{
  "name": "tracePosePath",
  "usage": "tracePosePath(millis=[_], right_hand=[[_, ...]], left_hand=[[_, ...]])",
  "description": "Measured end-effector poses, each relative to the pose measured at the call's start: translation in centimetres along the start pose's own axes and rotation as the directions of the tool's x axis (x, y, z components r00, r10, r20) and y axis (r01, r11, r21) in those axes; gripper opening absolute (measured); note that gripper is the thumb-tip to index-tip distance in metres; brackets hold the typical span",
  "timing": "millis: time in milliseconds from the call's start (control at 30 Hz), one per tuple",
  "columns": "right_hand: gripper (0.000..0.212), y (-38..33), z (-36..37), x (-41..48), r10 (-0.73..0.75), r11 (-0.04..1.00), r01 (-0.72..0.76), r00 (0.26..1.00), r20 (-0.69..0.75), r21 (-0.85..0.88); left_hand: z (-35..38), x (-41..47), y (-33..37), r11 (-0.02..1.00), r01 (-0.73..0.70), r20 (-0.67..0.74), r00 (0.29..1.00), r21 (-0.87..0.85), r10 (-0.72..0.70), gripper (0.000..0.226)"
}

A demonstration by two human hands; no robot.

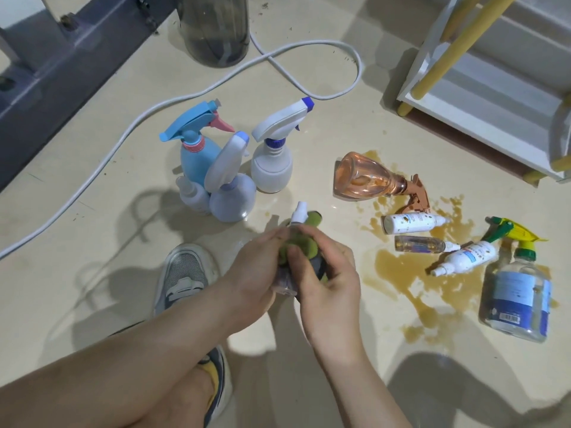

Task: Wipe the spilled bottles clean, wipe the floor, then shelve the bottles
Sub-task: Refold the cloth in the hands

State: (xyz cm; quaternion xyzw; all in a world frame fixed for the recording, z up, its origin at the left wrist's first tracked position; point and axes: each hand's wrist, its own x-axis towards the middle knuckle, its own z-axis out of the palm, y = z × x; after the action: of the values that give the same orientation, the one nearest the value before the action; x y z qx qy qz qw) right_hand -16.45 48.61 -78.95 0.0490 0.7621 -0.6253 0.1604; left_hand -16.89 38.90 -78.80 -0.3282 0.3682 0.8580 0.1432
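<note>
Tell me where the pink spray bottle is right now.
Head view, right of centre: the pink bottle lies on its side at the brown spill's edge, right of the upright white sprayer, beyond a small white bottle.

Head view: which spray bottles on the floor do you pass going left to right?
Blue sprayer → white sprayer → pink bottle, on its side → big clear bottle with a green-yellow trigger. Overlapping ones are left out.
</note>
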Motion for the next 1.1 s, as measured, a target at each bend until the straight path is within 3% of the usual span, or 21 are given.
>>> tracePosePath(millis=[100,200,300,400,500,633,700,767,867,933,967,1033,1100], right_hand=[[0.016,0.2,0.8,2.2,0.048,0.997,-0.042,0.995,-0.09,0.067],[0.03,0.4,0.8,3.1,0.09,0.989,-0.087,0.996,-0.019,0.122],[0.028,0.6,0.1,1.5,0.03,0.997,-0.037,0.994,0.101,0.067],[0.037,1.1,-0.4,-1.1,-0.007,0.999,0.013,0.993,0.114,-0.052],[0.026,1.4,-0.9,-1.2,0.006,0.995,0.008,0.989,0.144,-0.097],[0.012,0.2,-2.7,1.8,0.122,0.992,-0.123,0.936,0.33,-0.017],[0.021,-0.2,-4.1,3.5,0.159,0.985,-0.172,0.888,0.432,-0.009],[0.027,-0.3,-5.1,4.8,0.186,0.979,-0.201,0.864,0.467,-0.017],[0.009,-0.1,-5.0,5.6,0.108,0.993,-0.092,0.959,0.261,-0.073],[0.013,0.1,-4.0,5.5,0.03,0.995,-0.026,0.999,0.037,-0.091],[0.016,0.2,-3.4,5.3,0.01,0.996,-0.015,0.998,-0.061,-0.084],[0.012,0.4,-1.9,5.3,0.024,1.0,-0.027,0.979,-0.203,-0.012],[0.023,0.2,-0.2,5.1,0.064,0.998,-0.054,0.963,-0.262,0.045]], left_hand=[[-0.5,-0.4,-0.5,0.984,-0.068,0.034,0.997,0.164,0.064,0.019],[-0.9,-0.3,-0.7,0.924,-0.093,-0.103,0.985,0.37,0.141,0.016],[-2.0,0.9,0.0,0.899,-0.129,-0.275,0.925,0.419,0.261,0.023],[-2.3,0.9,0.3,0.889,-0.152,-0.324,0.894,0.431,0.31,0.031],[-2.0,0.3,-0.3,0.953,-0.123,-0.269,0.942,0.276,0.199,0.026],[-2.6,-0.6,0.3,0.993,0.043,-0.129,0.991,0.113,-0.028,0.016],[-3.4,-0.8,1.3,0.982,0.04,-0.091,0.996,0.184,-0.024,0.018],[-3.8,-0.8,2.4,0.9,-0.049,-0.05,0.996,0.433,0.079,0.023],[-3.6,-0.8,3.2,0.727,-0.118,0.005,0.988,0.677,0.156,0.029],[-3.3,-0.6,2.8,0.625,-0.118,0.066,0.992,0.771,0.106,0.015],[-3.2,-0.5,2.5,0.542,-0.135,0.105,0.991,0.83,0.085,0.009],[-2.9,-0.1,1.6,0.404,-0.191,0.167,0.981,0.895,0.094,0.018],[-2.3,0.3,0.7,0.423,-0.193,0.145,0.979,0.885,0.144,0.024]])
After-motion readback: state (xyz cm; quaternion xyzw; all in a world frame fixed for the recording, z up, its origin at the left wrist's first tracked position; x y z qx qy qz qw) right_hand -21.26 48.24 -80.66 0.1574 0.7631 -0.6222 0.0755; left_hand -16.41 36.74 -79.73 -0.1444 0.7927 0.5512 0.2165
